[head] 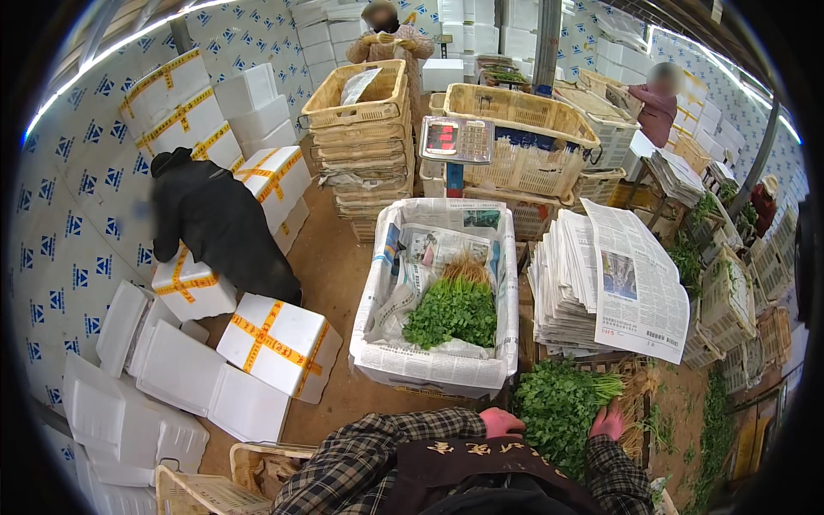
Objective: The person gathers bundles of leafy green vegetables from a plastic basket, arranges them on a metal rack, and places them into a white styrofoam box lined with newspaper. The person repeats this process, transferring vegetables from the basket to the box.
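Note:
A heap of leafy green herbs (557, 412) with pale roots lies at the lower right, before me. My left hand (501, 423), in a pink glove, is at the heap's left edge; its fingertips are near the leaves, and any grip is unclear. My right hand (607, 421), also pink-gloved, rests against the stems at the right side, its grip partly hidden. Ahead, a box lined with newspaper (432, 372) holds a bunch of the same greens (454, 312), roots pointing away from me. A stack of newspapers (563, 290) stands right of the box, with one loose sheet (637, 296) on top.
A digital scale display (457, 140) stands behind the box, beside stacked plastic crates (370, 154). Taped white foam boxes (277, 344) are at the left, where a person in black bends over. Other people stand farther back. A plastic crate (206, 492) is at the lower left.

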The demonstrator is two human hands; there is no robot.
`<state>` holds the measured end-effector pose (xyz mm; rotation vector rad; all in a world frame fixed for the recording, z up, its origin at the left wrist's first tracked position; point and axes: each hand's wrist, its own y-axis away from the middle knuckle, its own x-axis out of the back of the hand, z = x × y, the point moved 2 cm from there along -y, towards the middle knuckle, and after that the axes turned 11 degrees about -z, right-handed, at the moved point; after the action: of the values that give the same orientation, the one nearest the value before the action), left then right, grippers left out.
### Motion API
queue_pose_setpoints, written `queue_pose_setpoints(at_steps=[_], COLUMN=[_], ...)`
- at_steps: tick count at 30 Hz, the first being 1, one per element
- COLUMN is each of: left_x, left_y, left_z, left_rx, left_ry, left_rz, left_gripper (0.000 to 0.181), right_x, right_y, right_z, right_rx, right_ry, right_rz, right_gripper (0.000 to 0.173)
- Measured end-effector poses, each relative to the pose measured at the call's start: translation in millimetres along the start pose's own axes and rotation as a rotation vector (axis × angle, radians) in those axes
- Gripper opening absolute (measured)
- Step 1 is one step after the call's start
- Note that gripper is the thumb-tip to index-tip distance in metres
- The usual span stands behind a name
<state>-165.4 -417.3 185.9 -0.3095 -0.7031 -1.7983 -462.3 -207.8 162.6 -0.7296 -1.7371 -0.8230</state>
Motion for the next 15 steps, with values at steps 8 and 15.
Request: queue_pose_setpoints(at_steps=[8,15], left_x=[-3.9,-0.3], left_y=[5.1,6.4], left_z=[2.1,4.6], left_rx=[0.0,0.024], left_ry=[-0.007,-0.008], left_rz=[0.053,-0.022], left_gripper=[0.053,0.053], right_x=[-6.4,-5.3], right_y=[-4.6,-4.5], right_z=[7.9,7.9], right_rx=[0.033,0.005], right_ry=[0.006,0.023], right_rz=[0.044,0.007], right_gripper=[0.053,0.055])
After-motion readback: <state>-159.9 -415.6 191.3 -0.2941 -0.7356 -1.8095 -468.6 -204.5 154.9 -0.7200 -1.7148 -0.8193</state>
